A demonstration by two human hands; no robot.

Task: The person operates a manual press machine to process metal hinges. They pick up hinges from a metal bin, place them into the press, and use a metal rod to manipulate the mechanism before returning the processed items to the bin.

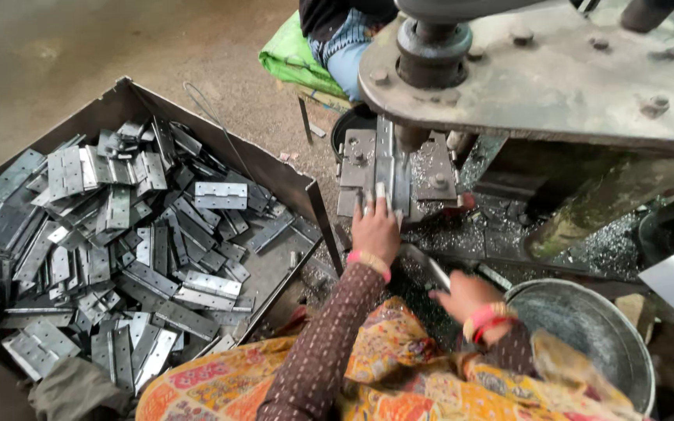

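The right hand [466,300] hides what it grips; the metal bowl [587,335] is cut off below.

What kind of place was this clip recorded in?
Most likely a small metalworking workshop making hinges. A heavy press machine stands over the left hand, which holds a metal strip under the tool, a sheet-metal bin is heaped with steel hinges, and metal swarf litters the bench.

A tray [138,97] of hinges [118,249] lay to the left. The press [540,78] stood ahead, with the left hand [376,226] on its bed. A metal bowl [587,327] sat right, beside the right hand [470,300].
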